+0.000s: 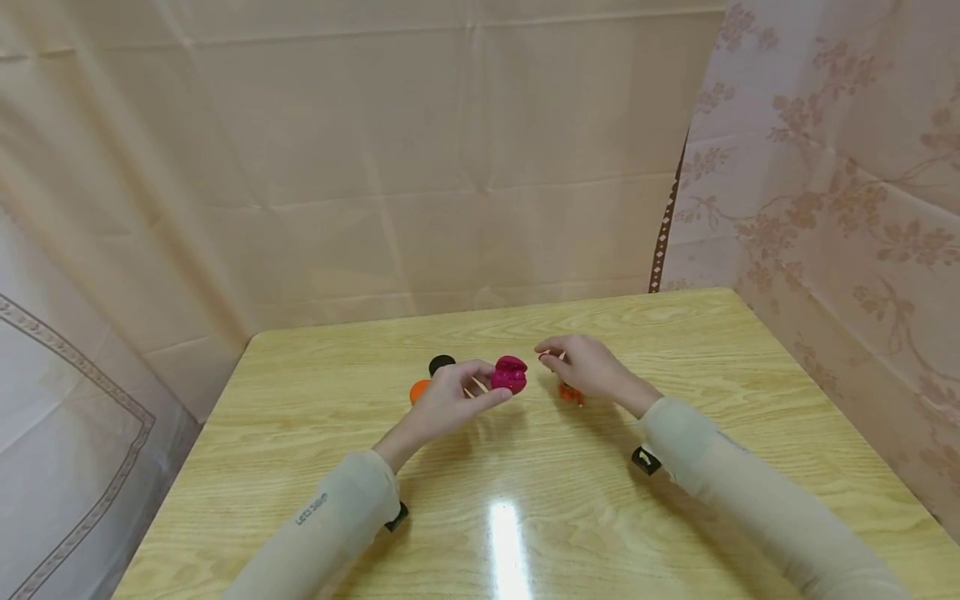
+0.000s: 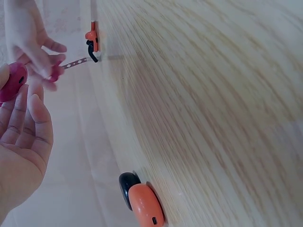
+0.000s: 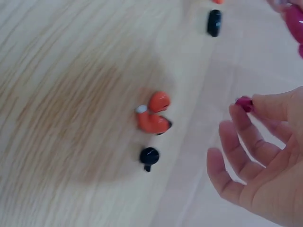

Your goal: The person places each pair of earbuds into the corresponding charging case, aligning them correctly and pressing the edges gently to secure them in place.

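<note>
Above the table, my left hand (image 1: pixel 448 398) grips a magenta earbud case (image 1: pixel 510 379) whose lid stands raised. To the right of it, my right hand (image 1: pixel 591 367) pinches a small magenta earbud (image 3: pixel 245 103) between thumb and fingertip, a short gap away from the case. Beneath the right hand lie orange earbuds (image 3: pixel 154 124) and a black earbud (image 3: pixel 149 156) on the tabletop; the head view shows them partly covered by that hand. Beyond the left hand sit an orange case (image 2: pixel 147 205) and a black case (image 2: pixel 127 187), close side by side.
The wooden table (image 1: pixel 600 517) ends at a back edge not far beyond the hands. A beige cloth (image 1: pixel 375 167) hangs behind it, and a floral curtain (image 1: pixel 847 208) hangs along the right side.
</note>
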A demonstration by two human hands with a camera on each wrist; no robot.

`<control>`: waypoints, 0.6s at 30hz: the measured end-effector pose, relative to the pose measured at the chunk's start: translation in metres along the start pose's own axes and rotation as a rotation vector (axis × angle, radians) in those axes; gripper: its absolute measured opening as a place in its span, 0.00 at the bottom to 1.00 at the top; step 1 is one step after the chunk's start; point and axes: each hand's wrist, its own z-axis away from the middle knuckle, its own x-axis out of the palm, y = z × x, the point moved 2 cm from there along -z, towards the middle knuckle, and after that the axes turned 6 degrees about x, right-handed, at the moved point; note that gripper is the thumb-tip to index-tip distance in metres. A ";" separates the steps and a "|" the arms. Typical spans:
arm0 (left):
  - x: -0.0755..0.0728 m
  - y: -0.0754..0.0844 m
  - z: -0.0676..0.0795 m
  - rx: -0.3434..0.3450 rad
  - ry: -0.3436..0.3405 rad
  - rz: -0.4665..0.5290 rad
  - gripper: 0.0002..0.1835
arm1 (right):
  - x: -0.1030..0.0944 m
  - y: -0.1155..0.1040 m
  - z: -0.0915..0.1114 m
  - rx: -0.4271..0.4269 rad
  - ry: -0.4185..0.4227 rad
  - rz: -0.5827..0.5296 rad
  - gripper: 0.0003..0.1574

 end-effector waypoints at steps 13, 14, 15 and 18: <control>0.000 0.002 -0.002 0.029 -0.004 -0.013 0.13 | -0.018 -0.022 0.006 0.018 -0.005 -0.354 0.19; 0.000 0.002 -0.002 0.032 -0.004 -0.015 0.13 | -0.019 -0.026 0.007 0.023 -0.001 -0.374 0.20; 0.000 0.002 -0.002 0.036 -0.005 -0.017 0.13 | -0.020 -0.029 0.009 0.017 0.004 -0.394 0.20; 0.000 0.004 -0.002 0.041 -0.003 -0.024 0.13 | -0.021 -0.038 0.012 -0.027 0.027 -0.426 0.19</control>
